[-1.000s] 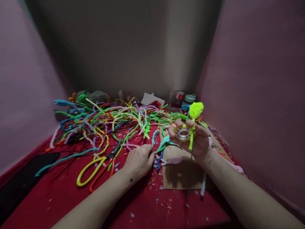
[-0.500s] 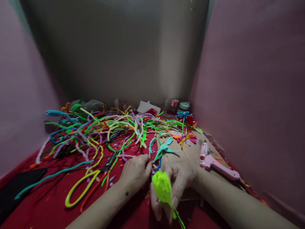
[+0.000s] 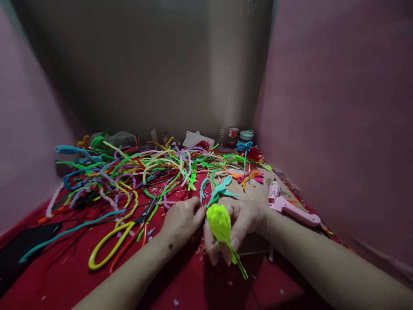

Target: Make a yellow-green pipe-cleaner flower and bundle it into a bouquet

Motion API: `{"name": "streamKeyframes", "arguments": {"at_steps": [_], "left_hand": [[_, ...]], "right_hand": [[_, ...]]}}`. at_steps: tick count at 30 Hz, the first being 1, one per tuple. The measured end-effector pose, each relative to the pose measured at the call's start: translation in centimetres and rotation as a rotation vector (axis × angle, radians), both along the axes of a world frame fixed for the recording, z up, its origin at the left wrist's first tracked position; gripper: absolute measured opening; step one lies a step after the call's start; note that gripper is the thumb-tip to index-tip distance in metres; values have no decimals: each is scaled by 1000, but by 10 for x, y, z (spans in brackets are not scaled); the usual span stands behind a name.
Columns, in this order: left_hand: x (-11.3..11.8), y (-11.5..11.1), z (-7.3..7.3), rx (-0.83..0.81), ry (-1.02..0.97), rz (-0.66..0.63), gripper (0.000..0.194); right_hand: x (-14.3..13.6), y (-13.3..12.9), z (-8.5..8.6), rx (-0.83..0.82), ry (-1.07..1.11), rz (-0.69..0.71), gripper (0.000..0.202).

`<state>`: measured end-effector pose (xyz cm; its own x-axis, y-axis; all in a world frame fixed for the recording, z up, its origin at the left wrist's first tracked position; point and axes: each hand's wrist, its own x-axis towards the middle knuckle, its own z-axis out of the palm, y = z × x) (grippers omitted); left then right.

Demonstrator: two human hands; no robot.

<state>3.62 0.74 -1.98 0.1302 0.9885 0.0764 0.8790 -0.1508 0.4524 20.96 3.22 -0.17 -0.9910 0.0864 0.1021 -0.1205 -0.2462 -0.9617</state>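
Note:
A bright yellow-green pipe cleaner flower (image 3: 219, 221) with a thin stem is held in my right hand (image 3: 243, 224), its bud towards me and the stem slanting down to the right. Close on its left, my left hand (image 3: 184, 219) rests low with the fingers curled in; whatever they pinch is hidden from view. Just beyond both hands lies a turquoise pipe cleaner piece (image 3: 222, 189) with looped ends. Scissors (image 3: 127, 239) with one yellow and one red handle lie left of my left hand.
A tangled heap of coloured pipe cleaners (image 3: 129, 168) spreads along the back of the red cloth (image 3: 180, 286). To the right, a pink glue gun (image 3: 290, 206) lies beside cardboard (image 3: 254, 196). Jars (image 3: 232, 137) stand by the wall, and a dark flat object (image 3: 32, 245) sits at left.
My right hand has lifted slightly away from me with the flower. The whole view has shifted a little, and my left hand stays in nearly the same place, fingers still curled.

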Motion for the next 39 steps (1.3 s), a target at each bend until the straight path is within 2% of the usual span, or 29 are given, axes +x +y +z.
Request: {"name": "streamKeyframes", "arguments": {"at_steps": [3, 7, 10, 13, 15, 18, 20, 23, 26, 29, 33, 36, 39], "left_hand": [[-2, 2, -1, 9, -109, 13, 21], [-4, 7, -7, 16, -253, 33, 25], [-7, 9, -7, 60, -316, 60, 24], [-11, 8, 1, 166, -376, 89, 22], [-12, 5, 10, 210, -507, 114, 23], [-7, -6, 26, 171, -752, 104, 28], [1, -13, 34, 128, -809, 17, 27], [14, -19, 37, 168, -697, -126, 26], [21, -17, 33, 275, -347, -102, 31], [19, -11, 26, 451, -38, -93, 27], [11, -8, 24, 682, 288, -279, 20], [7, -7, 23, 707, 368, -333, 24], [7, -4, 20, 748, 307, -331, 25]], "right_hand": [[1, 1, -7, -53, 127, -115, 24], [5, 4, -5, -201, 351, -334, 13], [4, 8, -1, -248, 364, -548, 12], [0, 12, -1, -305, 249, -786, 19], [-5, 12, -2, -344, 180, -929, 22], [-11, 8, -4, -360, 161, -1059, 24], [-15, 4, -6, -339, 164, -1101, 22], [-20, -2, -8, -300, 203, -1140, 18], [-24, -6, -9, -271, 230, -1172, 17], [-26, -9, -9, -226, 202, -1212, 19], [-26, -11, -13, -206, 120, -1268, 18], [-26, -11, -15, -167, 91, -1297, 19], [-27, -12, -12, -121, 106, -1320, 16]]}}
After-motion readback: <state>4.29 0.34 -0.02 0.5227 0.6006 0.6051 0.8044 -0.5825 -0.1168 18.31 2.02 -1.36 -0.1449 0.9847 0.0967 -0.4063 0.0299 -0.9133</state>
